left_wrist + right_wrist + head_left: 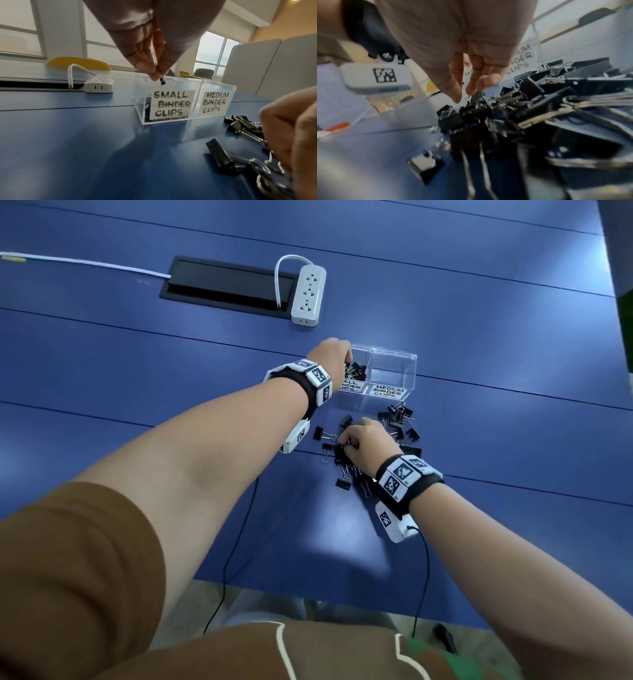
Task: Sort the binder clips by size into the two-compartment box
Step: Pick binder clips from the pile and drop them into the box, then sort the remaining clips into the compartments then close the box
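Nearest the person, on the blue table [137,364], the loose binder clips [397,419] lay in a scattered heap just in front of the clear two-compartment box [394,371]. The right hand [368,441] was lowered onto the near left part of that heap, its fingers [471,86] curled down, thumb and forefinger closed on the wire handle of one black clip [471,109] in the pile.

Just beyond the heap stood the box, its front labels reading "SMALL BINDER CLIPS" on the left compartment [169,104] and "MEDIUM BINDER CLIPS" on the right compartment [215,102]. The left compartment held a mound of small black clips [356,370]; the right one showed only clear walls. The left hand [332,357] hovered over the left compartment, fingertips [150,70] pinched together on a small binder clip [162,81] at the level of the box's rim.

Farther back than the box, to its left, a white power strip [307,296] lay beside a black cable hatch [226,285] set into the table.
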Motion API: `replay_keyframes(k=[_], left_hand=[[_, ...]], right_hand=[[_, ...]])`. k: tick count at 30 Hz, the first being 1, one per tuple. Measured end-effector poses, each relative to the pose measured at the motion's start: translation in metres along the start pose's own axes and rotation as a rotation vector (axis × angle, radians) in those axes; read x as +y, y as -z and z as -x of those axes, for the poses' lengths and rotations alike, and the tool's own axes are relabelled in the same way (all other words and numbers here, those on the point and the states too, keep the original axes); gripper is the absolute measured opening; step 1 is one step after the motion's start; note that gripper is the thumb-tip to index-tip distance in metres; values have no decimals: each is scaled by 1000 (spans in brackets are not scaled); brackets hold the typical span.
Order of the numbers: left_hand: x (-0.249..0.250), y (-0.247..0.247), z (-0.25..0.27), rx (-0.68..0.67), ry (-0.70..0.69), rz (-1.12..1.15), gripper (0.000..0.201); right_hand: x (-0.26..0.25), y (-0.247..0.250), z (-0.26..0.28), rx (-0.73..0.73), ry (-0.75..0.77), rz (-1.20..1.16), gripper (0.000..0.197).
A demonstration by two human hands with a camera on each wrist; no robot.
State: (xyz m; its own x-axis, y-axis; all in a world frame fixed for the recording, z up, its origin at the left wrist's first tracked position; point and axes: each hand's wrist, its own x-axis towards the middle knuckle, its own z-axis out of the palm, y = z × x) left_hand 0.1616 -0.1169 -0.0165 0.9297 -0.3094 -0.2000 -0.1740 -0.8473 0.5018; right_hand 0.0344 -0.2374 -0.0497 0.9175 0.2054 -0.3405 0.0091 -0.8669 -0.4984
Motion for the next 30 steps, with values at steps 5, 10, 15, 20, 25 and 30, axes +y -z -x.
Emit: replay_keyframes(k=[5, 10, 15, 20, 25, 30], left_hand=[[-3, -11, 23, 44, -46, 35, 22], [-20, -32, 72, -141, -145, -10, 20], [-36, -52, 104, -331, -157, -241, 31], [-43, -62, 112, -340, -159, -273, 30], [-40, -60, 115, -257, -101, -253, 14], [-34, -53, 121, -238, -1, -30, 14]], right_hand=[[9, -7, 0, -5, -2, 59, 28], [12, -8, -5, 15, 42, 61, 22], [12, 12, -9, 150, -73, -197, 16], [22, 38, -6, 229, -329, -809, 28], [24, 49, 11, 203, -519, -1300, 26], [36, 32, 27, 112, -407, -746, 21]])
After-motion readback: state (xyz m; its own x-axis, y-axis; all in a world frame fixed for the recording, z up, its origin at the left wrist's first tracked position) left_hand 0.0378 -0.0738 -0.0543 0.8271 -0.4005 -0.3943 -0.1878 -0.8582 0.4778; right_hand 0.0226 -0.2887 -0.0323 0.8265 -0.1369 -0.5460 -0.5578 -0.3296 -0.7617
